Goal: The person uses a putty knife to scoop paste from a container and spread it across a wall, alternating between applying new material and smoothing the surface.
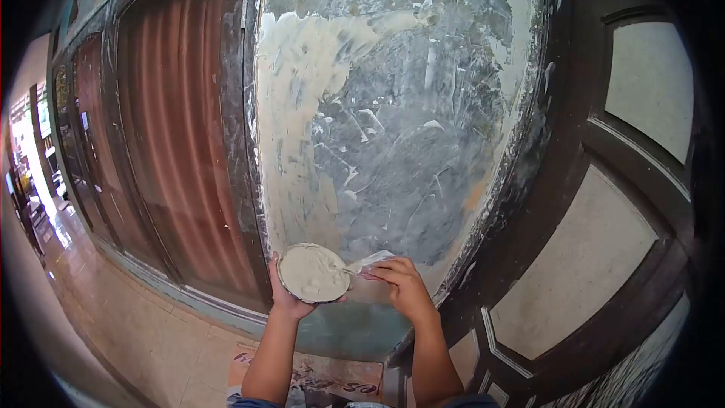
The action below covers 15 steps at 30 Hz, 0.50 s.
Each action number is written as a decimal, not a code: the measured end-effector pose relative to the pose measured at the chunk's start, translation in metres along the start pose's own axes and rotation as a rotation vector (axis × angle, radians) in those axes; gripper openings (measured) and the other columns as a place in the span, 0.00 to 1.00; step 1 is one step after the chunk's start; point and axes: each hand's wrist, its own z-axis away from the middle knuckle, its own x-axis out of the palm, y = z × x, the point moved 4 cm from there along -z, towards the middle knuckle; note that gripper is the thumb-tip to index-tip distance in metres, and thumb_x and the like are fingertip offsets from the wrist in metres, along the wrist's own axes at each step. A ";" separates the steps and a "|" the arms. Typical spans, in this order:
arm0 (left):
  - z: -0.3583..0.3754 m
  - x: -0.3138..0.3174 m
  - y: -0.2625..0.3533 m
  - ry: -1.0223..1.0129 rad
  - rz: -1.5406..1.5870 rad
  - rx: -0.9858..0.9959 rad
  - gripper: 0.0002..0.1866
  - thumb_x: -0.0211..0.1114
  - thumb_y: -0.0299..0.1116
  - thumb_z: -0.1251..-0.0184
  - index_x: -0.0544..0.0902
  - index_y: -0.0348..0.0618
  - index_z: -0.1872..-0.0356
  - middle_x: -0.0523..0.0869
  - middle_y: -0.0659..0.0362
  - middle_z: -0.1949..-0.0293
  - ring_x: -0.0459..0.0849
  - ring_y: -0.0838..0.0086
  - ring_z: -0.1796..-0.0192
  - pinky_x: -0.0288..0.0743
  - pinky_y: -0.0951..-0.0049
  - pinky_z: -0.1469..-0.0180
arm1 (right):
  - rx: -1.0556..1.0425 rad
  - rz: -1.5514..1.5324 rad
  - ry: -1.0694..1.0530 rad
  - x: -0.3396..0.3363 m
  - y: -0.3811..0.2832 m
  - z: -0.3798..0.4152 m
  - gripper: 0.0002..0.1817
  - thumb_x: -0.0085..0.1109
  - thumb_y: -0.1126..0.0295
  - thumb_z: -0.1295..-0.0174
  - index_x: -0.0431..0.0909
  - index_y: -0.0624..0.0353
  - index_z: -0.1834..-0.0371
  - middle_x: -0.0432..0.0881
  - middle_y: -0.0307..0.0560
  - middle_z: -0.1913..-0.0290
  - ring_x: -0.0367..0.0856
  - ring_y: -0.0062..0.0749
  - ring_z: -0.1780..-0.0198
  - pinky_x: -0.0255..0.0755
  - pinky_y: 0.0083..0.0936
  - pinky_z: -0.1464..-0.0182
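My left hand (285, 296) is wrapped round the side of a round bowl (313, 273) filled with pale, creamy paste. Pinched in the fingers of my right hand (404, 284) is a thin, pale, partly see-through scraper (371, 261), whose tip meets the paste at the bowl's right edge. Behind both hands stands a wall panel (393, 181). Beige paste covers its left side and part of its top, while its middle is rough and grey with white smears.
Left of the panel is a dark-framed window with a reddish curtain (177, 128). A dark wooden door (581, 272) with pale panels stands at the right. A printed sheet (370, 375) lies on the tiled floor (151, 332) below my arms.
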 end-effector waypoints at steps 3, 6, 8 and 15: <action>-0.005 -0.005 0.009 0.019 0.017 0.019 0.55 0.42 0.85 0.34 0.67 0.50 0.20 0.71 0.39 0.24 0.74 0.21 0.31 0.70 0.10 0.43 | -0.026 0.025 -0.010 0.003 -0.004 -0.005 0.33 0.52 0.95 0.55 0.92 0.57 0.48 0.88 0.46 0.40 0.76 0.50 0.32 0.69 0.39 0.26; -0.009 -0.009 0.021 0.033 -0.014 -0.014 0.56 0.41 0.85 0.35 0.69 0.48 0.21 0.74 0.38 0.26 0.75 0.17 0.34 0.73 0.13 0.46 | -0.067 0.080 -0.056 0.010 -0.007 -0.011 0.35 0.52 0.95 0.57 0.92 0.55 0.47 0.87 0.45 0.39 0.75 0.51 0.30 0.68 0.41 0.25; -0.011 -0.012 0.032 0.080 -0.021 -0.016 0.56 0.41 0.85 0.34 0.69 0.48 0.21 0.74 0.38 0.26 0.75 0.21 0.33 0.72 0.12 0.44 | -0.086 0.072 -0.058 0.013 -0.013 -0.015 0.36 0.53 0.95 0.58 0.92 0.54 0.47 0.87 0.45 0.39 0.75 0.51 0.30 0.68 0.42 0.25; -0.014 -0.014 0.062 0.053 -0.060 -0.054 0.54 0.41 0.84 0.33 0.70 0.48 0.21 0.74 0.41 0.25 0.75 0.27 0.30 0.70 0.10 0.42 | -0.076 0.069 -0.065 0.028 -0.031 -0.026 0.36 0.54 0.95 0.58 0.92 0.54 0.46 0.87 0.45 0.39 0.74 0.52 0.29 0.69 0.42 0.26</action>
